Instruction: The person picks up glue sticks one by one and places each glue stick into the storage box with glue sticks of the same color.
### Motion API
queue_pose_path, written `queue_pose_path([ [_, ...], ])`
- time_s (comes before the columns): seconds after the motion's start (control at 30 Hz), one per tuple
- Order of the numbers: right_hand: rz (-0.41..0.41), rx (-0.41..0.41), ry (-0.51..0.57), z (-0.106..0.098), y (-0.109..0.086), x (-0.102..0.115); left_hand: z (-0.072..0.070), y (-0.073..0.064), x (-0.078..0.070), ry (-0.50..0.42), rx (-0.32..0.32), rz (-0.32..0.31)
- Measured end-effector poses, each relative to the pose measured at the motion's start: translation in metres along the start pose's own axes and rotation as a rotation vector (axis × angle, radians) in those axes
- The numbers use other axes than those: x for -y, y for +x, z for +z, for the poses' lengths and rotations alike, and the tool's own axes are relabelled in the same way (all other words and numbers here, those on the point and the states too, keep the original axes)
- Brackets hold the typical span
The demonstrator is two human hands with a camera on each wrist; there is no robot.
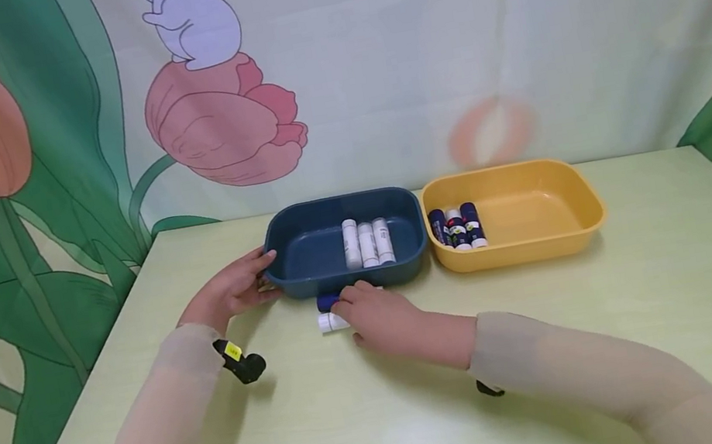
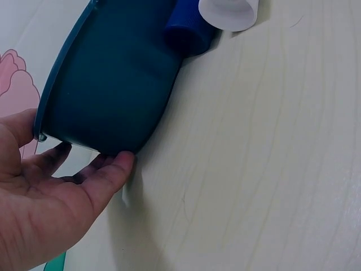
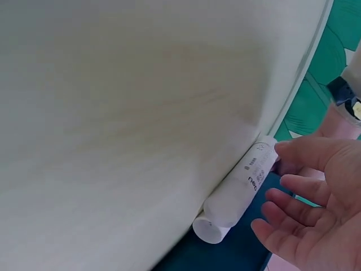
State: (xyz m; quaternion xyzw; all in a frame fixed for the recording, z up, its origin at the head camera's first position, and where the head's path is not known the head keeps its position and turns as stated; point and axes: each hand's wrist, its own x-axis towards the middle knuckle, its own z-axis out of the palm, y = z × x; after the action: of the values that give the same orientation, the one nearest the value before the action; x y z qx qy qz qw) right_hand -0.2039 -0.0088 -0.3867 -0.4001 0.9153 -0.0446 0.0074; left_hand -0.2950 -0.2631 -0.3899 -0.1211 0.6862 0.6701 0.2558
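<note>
In the head view, my left hand [image 1: 239, 285] holds the left end of a dark blue bin [image 1: 345, 282]. Its thumb lies on the rim and the fingers against the outer wall, as the left wrist view also shows. My right hand [image 1: 383, 320] is over two glue sticks lying in front of this bin. One is a white glue stick [image 3: 242, 183]; the other shows a blue end [image 1: 327, 303]. Loosely bent and spread, the right fingers [image 3: 293, 212] are not wrapped round either stick. The thumb is close to the white stick's end; contact is unclear.
Inside the blue bin are three white glue sticks [image 1: 367, 244]. A yellow bin [image 1: 517, 252] stands against its right side, with three dark blue glue sticks [image 1: 458, 230] at its left end. Behind the pale table [image 1: 362, 425] hangs a printed cloth [image 1: 374, 77].
</note>
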Motion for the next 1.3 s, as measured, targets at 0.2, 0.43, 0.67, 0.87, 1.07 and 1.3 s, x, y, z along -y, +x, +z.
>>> queue_pose_path([
  [0.2, 0.015, 0.0, -0.081, 0.003, 0.011, 0.0, -0.001, 0.0, -0.001, 0.008, -0.003, 0.002],
  [0.43, 0.014, 0.004, -0.182, 0.008, 0.017, 0.004, -0.002, -0.001, 0.0, 0.022, 0.034, 0.019],
  [0.67, 0.016, 0.036, -0.192, 0.009, 0.019, 0.005, -0.003, -0.002, 0.0, 0.027, 0.042, 0.024],
  [0.87, 0.011, 0.04, -0.203, 0.009, 0.02, 0.006, -0.004, -0.002, 0.0, 0.022, 0.047, 0.025],
  [1.07, -0.024, 0.023, -0.18, 0.01, 0.013, 0.005, -0.005, -0.003, 0.002, 0.014, 0.042, 0.028],
  [1.3, -0.004, 0.111, -0.013, -0.001, -0.001, -0.005, -0.003, -0.002, 0.002, -0.007, 0.045, 0.033],
])
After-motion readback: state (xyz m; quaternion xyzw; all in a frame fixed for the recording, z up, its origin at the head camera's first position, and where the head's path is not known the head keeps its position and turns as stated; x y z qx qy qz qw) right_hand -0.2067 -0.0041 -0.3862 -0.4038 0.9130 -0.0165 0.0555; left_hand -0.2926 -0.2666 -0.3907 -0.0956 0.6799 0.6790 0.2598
